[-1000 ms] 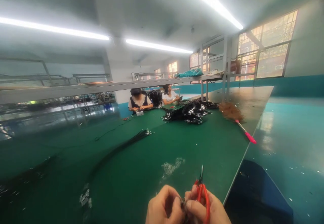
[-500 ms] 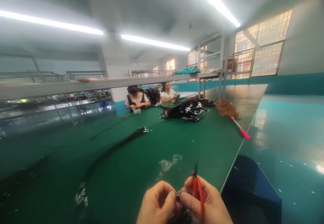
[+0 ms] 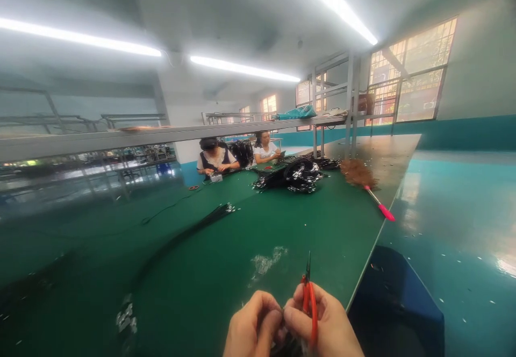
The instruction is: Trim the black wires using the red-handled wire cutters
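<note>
My right hand [image 3: 328, 327] holds red-handled cutting pliers [image 3: 308, 298], their dark tips pointing up and away from me. My left hand [image 3: 252, 327] is closed just beside it, and both pinch a small dark item between the fingertips, which is too hidden to name. Both hands hover over the near edge of the green table [image 3: 226, 271]. A small pile of clear scraps [image 3: 266, 262] lies on the table just beyond them.
A long bundle of black cables [image 3: 189, 230] runs across the table to the left. A heap of black cable coils [image 3: 296, 176] and a feather duster with a pink handle [image 3: 366, 185] lie farther off. Two people sit working at the far end. A dark blue bin [image 3: 393, 303] stands at my right.
My hands and the pliers have shifted slightly left and lower in view as my head turned a little; the grip is the same.
</note>
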Motion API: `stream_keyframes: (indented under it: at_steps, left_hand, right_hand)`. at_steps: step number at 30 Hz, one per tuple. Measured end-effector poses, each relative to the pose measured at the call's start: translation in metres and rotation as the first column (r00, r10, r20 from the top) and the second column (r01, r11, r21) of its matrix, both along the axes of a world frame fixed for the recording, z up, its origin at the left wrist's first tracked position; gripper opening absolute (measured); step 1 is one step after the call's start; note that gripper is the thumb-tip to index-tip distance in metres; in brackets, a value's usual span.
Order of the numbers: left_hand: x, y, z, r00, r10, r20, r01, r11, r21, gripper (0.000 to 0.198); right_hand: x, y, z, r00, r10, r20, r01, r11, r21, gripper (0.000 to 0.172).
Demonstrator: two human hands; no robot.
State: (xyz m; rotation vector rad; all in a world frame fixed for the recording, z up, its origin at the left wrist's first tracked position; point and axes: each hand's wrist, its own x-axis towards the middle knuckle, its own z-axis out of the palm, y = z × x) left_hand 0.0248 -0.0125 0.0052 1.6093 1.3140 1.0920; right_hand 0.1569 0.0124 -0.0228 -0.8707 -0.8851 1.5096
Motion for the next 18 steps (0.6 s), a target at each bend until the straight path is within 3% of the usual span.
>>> stream_keyframes:
  at_steps: [3,7,10,12,15,18]
  left_hand:
    - [-0.002,0.002,0.005,0.992,-0.094,0.078,0.101,0.991,-0.088,0.018]
    - [-0.004,0.003,0.008,0.99,-0.139,0.015,0.14,0.983,-0.121,0.016]
    - [-0.004,0.003,0.006,0.996,-0.084,0.016,0.085,0.987,-0.14,0.021]
    - [-0.006,0.004,0.005,0.994,-0.053,0.095,0.068,0.986,-0.153,0.02]
    - [-0.007,0.005,0.008,0.98,0.016,0.2,0.016,0.987,-0.159,0.021]
    - [-0.008,0.006,0.01,0.975,0.073,0.212,-0.042,0.989,-0.144,0.023]
  right_hand:
    - [0.0,-0.001,0.003,0.999,-0.042,-0.028,0.041,0.998,-0.042,0.036]
    - [0.001,-0.003,0.013,0.996,-0.082,0.042,0.083,0.996,-0.02,0.031]
    - [0.004,-0.002,0.017,0.96,-0.129,0.247,0.119,0.991,0.055,0.022]
    - [0.009,-0.002,0.016,0.889,-0.169,0.426,0.118,0.983,0.144,0.015]
    - [0.018,-0.005,0.005,0.827,-0.134,0.547,0.004,0.972,0.233,0.018]
    - [0.023,-0.01,-0.011,0.865,0.071,0.496,-0.19,0.962,0.195,0.042]
